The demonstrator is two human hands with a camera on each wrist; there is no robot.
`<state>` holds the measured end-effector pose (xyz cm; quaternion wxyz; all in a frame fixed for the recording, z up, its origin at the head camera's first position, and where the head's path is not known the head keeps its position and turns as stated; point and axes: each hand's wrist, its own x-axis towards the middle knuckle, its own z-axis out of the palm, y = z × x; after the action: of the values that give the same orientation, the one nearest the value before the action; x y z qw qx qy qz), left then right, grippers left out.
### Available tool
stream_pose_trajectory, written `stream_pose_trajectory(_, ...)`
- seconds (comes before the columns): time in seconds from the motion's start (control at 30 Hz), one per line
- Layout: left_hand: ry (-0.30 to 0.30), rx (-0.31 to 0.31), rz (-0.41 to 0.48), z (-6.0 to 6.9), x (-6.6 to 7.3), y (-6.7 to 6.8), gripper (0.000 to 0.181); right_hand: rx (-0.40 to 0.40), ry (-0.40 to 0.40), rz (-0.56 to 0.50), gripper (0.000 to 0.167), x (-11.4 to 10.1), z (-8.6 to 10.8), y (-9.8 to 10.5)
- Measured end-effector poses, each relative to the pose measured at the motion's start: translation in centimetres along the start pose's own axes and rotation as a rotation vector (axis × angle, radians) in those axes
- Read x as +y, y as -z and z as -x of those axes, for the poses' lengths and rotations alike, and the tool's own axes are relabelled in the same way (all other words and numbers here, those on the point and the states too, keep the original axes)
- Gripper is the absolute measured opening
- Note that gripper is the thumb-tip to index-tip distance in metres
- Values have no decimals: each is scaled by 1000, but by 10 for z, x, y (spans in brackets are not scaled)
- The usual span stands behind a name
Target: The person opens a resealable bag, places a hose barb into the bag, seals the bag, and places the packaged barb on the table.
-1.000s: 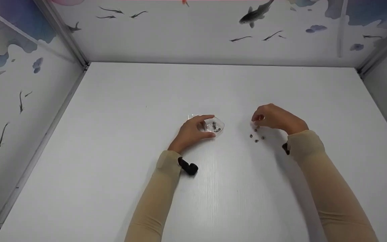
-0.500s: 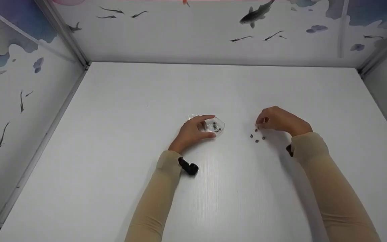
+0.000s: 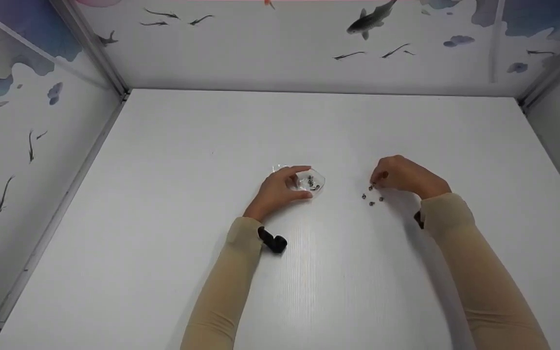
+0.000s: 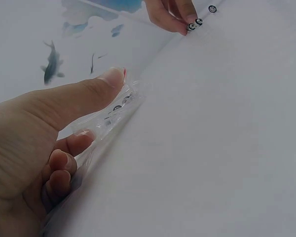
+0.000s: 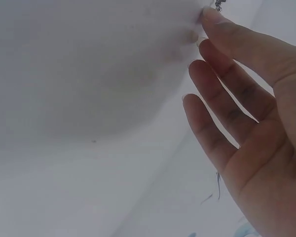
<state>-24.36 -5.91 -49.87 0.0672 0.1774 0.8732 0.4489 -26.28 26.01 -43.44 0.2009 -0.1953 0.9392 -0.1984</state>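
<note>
Right hand (image 3: 399, 174): thumb drawn in close to the forefinger low over the loose pieces, the other fingers relaxed and slightly parted in the right wrist view – whether a piece is caught between the tips, I cannot tell.
Left hand (image 3: 277, 190): at 9 o'clock from the right hand, curled partway into a C, thumb and fingers gripping the clear plastic container (image 3: 304, 185).
Clear container: at about 2 o'clock from the middle of the left hand, its rounded end showing between thumb and forefinger; thin, glossy plastic.
Pieces in the container: several small metal parts (image 4: 117, 107), grouped toward its 3 o'clock side in the head view.
Loose pieces (image 3: 371, 203): at least four small, dark-and-silver ones, separate from one another, between 3 and 4 o'clock from the container and about 8 o'clock from the right hand; the farthest ones lie right at the fingertips in the left wrist view.
Sleeves: beige on both arms; the left sleeve (image 3: 224, 291) enters from 7 o'clock, the right sleeve (image 3: 474, 272) from 5 o'clock.
Black wrist device (image 3: 274, 241): by the left cuff, at 6 o'clock from the left hand.
Worktop (image 3: 163, 194): white, with the back panel (image 3: 260, 58) at 12 o'clock – printed with fish.
</note>
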Motion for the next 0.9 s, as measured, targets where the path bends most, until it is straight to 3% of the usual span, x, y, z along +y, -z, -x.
stream_pose_trajectory(0.2,-3,6,7,1,0,0,64,21,35,-17,16,1,0,-2)
stream_pose_trajectory(0.9,3,8,14,1,0,0,63,15,25,42,15,-7,-4,1)
